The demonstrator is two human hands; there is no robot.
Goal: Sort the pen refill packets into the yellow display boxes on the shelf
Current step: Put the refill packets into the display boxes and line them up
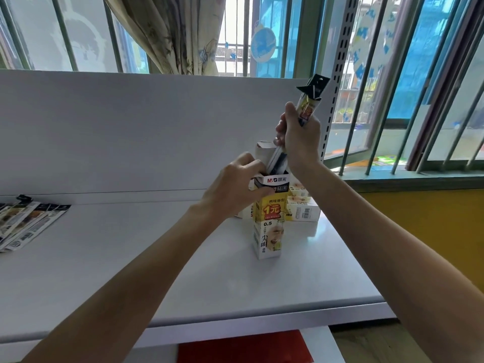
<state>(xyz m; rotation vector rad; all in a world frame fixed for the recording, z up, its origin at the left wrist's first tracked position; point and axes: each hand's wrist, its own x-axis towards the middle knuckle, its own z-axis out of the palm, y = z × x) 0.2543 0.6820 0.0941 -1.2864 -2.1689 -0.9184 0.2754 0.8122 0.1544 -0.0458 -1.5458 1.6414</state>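
A tall yellow and white display box [268, 226] stands upright on the white shelf [131, 271]. My left hand [235, 187] grips the box near its open top. My right hand [298, 137] is closed around a bundle of pen refill packets [310, 100], whose lower ends reach into the box opening while the black tops stick up above my fist. More refill packets [28, 224] lie fanned out flat at the shelf's far left.
Other yellow and white boxes [301, 208] lie behind the upright one. A white back panel [131, 127] rises behind the shelf, with a perforated upright post [337, 74] at its right end. Barred windows lie beyond. A red sheet [241, 347] sits below the shelf edge.
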